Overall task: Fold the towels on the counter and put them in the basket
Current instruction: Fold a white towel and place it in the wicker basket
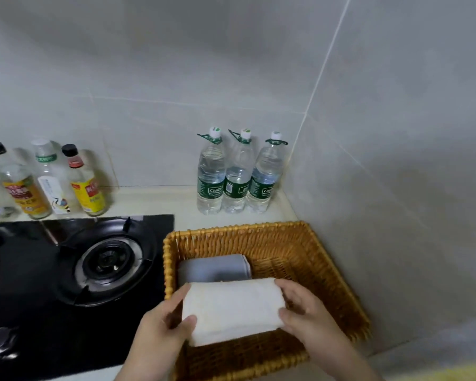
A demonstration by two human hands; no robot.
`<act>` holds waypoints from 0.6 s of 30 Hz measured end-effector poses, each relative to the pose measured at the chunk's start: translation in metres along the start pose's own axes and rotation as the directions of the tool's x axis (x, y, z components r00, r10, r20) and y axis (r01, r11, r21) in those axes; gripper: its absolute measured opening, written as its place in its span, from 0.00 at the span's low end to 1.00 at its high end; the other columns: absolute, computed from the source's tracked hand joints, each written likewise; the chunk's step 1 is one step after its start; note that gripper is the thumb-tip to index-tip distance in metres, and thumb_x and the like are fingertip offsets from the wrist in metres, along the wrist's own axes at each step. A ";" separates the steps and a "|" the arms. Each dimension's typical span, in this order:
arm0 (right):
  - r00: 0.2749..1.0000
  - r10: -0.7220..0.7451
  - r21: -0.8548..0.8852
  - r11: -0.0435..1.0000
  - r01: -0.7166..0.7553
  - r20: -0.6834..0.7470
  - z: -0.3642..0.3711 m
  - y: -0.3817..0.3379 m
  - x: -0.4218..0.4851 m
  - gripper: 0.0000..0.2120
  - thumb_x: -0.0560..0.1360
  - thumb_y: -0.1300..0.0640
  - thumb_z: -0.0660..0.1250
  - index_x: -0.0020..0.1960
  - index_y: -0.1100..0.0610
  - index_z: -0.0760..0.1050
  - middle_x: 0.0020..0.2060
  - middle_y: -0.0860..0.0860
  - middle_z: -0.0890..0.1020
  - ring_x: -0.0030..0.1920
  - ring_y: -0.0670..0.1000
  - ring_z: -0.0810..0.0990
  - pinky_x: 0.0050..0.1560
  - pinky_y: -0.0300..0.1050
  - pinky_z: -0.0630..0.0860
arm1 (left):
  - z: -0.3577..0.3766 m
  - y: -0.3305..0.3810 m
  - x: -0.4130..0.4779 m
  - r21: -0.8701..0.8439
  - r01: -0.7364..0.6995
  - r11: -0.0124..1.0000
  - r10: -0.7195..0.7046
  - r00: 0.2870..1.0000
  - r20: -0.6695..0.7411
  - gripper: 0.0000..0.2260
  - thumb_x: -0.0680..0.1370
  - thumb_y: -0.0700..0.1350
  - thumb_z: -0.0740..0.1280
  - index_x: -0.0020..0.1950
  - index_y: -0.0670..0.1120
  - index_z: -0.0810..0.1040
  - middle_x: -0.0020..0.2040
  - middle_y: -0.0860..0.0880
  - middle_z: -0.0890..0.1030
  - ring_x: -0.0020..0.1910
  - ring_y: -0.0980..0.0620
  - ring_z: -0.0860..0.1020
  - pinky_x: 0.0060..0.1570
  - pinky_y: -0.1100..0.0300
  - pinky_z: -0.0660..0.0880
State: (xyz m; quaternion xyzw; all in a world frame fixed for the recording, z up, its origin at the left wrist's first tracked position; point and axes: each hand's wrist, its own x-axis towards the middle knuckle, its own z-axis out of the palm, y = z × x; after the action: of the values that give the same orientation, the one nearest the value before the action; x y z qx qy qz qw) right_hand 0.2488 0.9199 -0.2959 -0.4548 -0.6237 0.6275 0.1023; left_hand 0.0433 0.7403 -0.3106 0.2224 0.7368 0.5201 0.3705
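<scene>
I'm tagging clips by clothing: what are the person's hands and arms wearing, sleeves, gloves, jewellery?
Nothing visible. The left hand and right hand are bare, with no gloves, rings or watch in view, and no sleeve covers either arm down to the picture's bottom edge.

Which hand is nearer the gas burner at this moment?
Left. The left hand grips the white towel's left end, at the basket wall beside the gas burner; the right hand grips the towel's right end, farther across the basket.

Single wide-angle head view, forward and down, close above the basket [239, 228] at the counter [160, 200] corner
</scene>
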 end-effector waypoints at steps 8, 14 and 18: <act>0.962 0.129 -0.250 0.966 -0.066 0.242 -0.025 0.035 0.061 0.22 0.64 0.56 0.66 0.56 0.39 0.73 0.60 0.47 0.76 0.53 0.50 0.81 0.52 0.51 0.82 | 0.063 -0.005 0.022 0.430 0.203 0.880 -0.159 0.978 -0.137 0.31 0.77 0.36 0.63 0.77 0.52 0.58 0.73 0.50 0.66 0.73 0.51 0.65 0.69 0.62 0.61; 0.925 0.237 -0.406 0.908 -0.102 0.298 -0.002 0.028 0.107 0.20 0.66 0.63 0.65 0.51 0.43 0.70 0.50 0.51 0.75 0.49 0.54 0.79 0.47 0.51 0.80 | 0.080 -0.023 0.050 0.562 0.368 0.741 -0.289 0.930 -0.226 0.35 0.76 0.42 0.60 0.79 0.44 0.46 0.75 0.40 0.58 0.75 0.45 0.59 0.73 0.58 0.58; 0.923 0.240 -0.492 0.868 -0.065 0.302 0.016 0.030 0.124 0.22 0.70 0.65 0.67 0.58 0.48 0.66 0.48 0.50 0.70 0.39 0.47 0.71 0.33 0.40 0.69 | 0.092 -0.026 0.065 0.582 0.421 0.696 -0.286 0.906 -0.312 0.37 0.76 0.40 0.61 0.78 0.42 0.42 0.76 0.37 0.48 0.75 0.41 0.58 0.74 0.54 0.59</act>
State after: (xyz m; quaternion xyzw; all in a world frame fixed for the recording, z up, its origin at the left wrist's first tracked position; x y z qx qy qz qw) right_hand 0.1809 0.9895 -0.3808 -0.3940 -0.7271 0.5339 -0.1761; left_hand 0.0759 0.8327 -0.3718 0.1352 0.9303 0.1773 0.2913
